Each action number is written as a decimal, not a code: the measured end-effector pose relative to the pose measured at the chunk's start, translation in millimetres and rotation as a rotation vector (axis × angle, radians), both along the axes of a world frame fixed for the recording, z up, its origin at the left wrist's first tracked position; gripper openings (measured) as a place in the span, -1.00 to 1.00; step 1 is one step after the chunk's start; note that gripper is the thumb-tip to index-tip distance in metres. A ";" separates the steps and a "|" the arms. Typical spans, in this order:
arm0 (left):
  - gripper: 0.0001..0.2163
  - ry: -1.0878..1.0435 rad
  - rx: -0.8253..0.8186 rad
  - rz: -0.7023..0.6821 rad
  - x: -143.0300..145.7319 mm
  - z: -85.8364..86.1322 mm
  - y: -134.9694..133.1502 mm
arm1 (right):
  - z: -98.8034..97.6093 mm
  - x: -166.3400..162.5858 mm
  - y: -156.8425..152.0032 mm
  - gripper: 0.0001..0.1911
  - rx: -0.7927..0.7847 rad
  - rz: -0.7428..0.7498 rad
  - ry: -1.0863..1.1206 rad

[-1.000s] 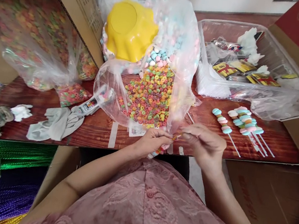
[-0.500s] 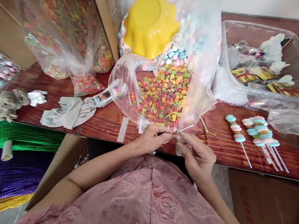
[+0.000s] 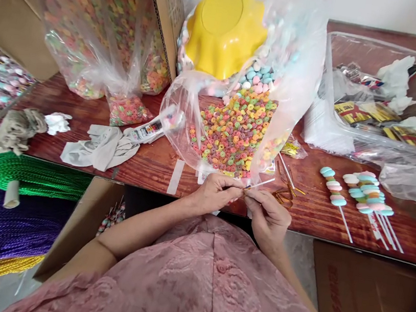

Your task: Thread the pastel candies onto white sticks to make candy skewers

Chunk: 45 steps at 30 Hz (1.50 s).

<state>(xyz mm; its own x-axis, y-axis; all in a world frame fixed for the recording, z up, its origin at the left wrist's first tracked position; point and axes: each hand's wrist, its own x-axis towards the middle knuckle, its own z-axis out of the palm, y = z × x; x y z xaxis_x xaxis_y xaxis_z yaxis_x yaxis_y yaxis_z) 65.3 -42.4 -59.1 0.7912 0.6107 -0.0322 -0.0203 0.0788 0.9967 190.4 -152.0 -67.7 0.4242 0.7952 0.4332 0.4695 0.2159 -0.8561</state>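
Near the table's front edge my left hand point(image 3: 215, 194) pinches a thin white stick point(image 3: 265, 182), which points up and right past the fingertips. A small dark and gold bit shows on the stick by the fingers; I cannot make out what it is. My right hand point(image 3: 269, 216) touches the same spot, thumb and forefinger closed together; what they hold is too small to tell. Gold twist ties point(image 3: 283, 200) lie just beyond the right hand. Ring-shaped gummies point(image 3: 235, 129) fill the front of a clear plastic bag point(image 3: 299, 86) ahead of both hands.
Candy skewers point(image 3: 371, 194) lie on the table point(image 3: 311, 217) at the right. Behind them stands a clear bin point(image 3: 374, 133) with packets. An upturned yellow bowl point(image 3: 225, 29) rests on pastel candies. Grey gloves point(image 3: 100, 148) and a gummy bag point(image 3: 127, 108) are at the left.
My right hand's fingers have drawn in to the left hand's fingertips and closed. The view has shifted slightly, and the white stick stays between the hands.
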 end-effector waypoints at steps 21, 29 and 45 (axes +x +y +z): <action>-0.72 0.072 0.185 -0.109 -0.7 3.4 -1.8 | -5.6 15.9 4.2 -0.78 -0.206 0.044 0.069; -0.65 0.123 0.156 -0.066 0.3 4.2 -1.5 | 13.7 8.9 7.4 -0.54 -0.163 -0.054 -0.258; -0.75 0.047 0.081 0.087 5.6 6.1 -6.4 | 13.1 -1.9 3.4 -0.90 -0.198 -0.040 0.194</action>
<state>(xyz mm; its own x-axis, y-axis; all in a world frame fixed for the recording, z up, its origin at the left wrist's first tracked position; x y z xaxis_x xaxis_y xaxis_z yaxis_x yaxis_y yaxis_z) 70.9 -48.9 -53.0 0.7341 0.6789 -0.0157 0.0231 -0.0018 0.9997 188.5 -148.6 -54.6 0.5172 0.8369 0.1790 0.2976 0.0203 -0.9545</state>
